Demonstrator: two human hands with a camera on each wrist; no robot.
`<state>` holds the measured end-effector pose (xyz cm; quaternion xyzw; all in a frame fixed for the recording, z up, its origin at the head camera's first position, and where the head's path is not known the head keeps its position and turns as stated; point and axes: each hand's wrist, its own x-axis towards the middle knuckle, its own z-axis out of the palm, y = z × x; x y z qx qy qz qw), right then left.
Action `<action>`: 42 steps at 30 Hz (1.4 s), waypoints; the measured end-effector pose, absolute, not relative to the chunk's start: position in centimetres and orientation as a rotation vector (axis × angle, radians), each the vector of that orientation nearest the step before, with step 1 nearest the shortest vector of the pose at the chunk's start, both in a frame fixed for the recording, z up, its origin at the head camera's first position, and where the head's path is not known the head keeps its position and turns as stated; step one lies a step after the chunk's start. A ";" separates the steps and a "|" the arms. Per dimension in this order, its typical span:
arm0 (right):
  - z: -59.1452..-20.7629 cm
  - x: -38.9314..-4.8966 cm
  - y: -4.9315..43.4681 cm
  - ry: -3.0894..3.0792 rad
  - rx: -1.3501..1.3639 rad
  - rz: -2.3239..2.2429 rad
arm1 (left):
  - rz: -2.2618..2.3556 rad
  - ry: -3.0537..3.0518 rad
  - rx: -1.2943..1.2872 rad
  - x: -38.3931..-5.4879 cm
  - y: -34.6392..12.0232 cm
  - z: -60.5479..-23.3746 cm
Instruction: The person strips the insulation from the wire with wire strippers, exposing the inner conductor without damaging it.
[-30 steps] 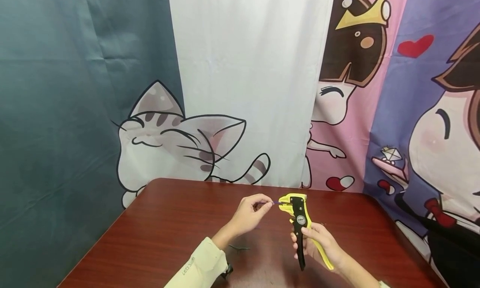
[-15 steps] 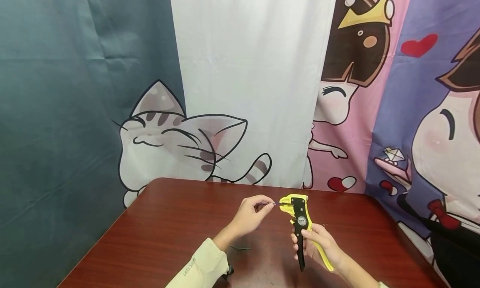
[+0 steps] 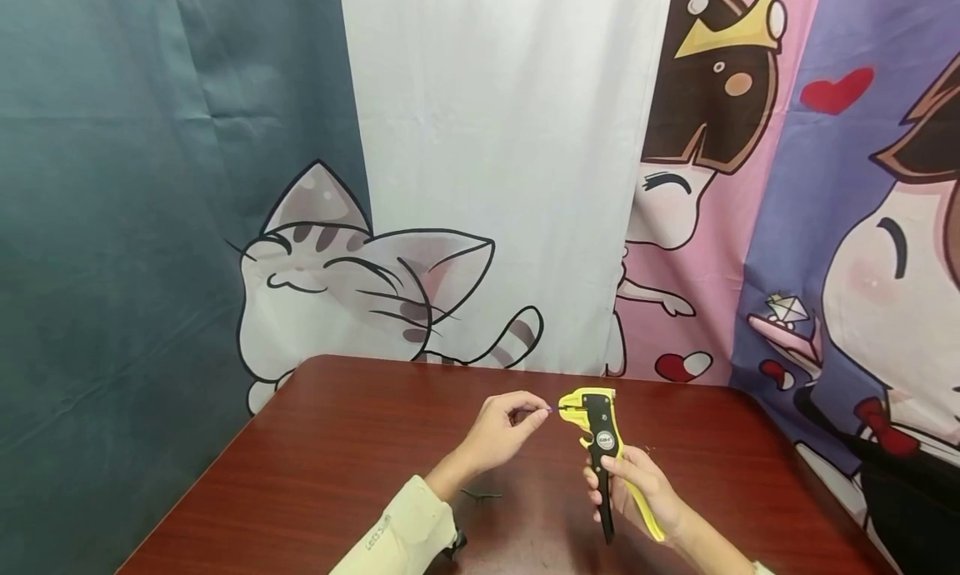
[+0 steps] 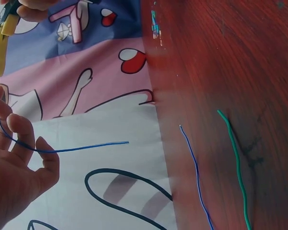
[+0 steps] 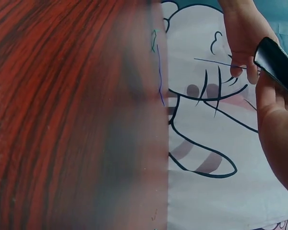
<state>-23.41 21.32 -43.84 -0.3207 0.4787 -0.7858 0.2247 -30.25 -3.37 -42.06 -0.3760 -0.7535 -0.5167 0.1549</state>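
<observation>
My left hand (image 3: 498, 429) pinches a thin blue wire (image 4: 86, 145) between thumb and fingers; the wire's long tail hangs out past the palm. The wire's other end points into the mouth of a yellow and black wire stripper (image 3: 600, 425). My right hand (image 3: 645, 487) grips the stripper around its two handles, the thumb lying on the black one. In the right wrist view the black handle (image 5: 278, 67) hides part of the fingers. Below the left hand, a green wire (image 4: 238, 167) and another blue wire (image 4: 197, 167) lie on the table.
The reddish-brown wooden table (image 3: 360, 442) ends at a cartoon-printed cloth backdrop (image 3: 495, 142). Small coloured scraps (image 4: 156, 26) are scattered on the tabletop, beyond the loose wires in the left wrist view.
The stripper's handles have come slightly closer together, the black one swinging toward the yellow. The left hand keeps almost the same place at the stripper's mouth.
</observation>
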 end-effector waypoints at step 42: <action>-44.1 -22.9 20.9 1.335 -0.912 -2.191 | -1.599 -2.148 -1.102 -30.0 -2.5 -42.2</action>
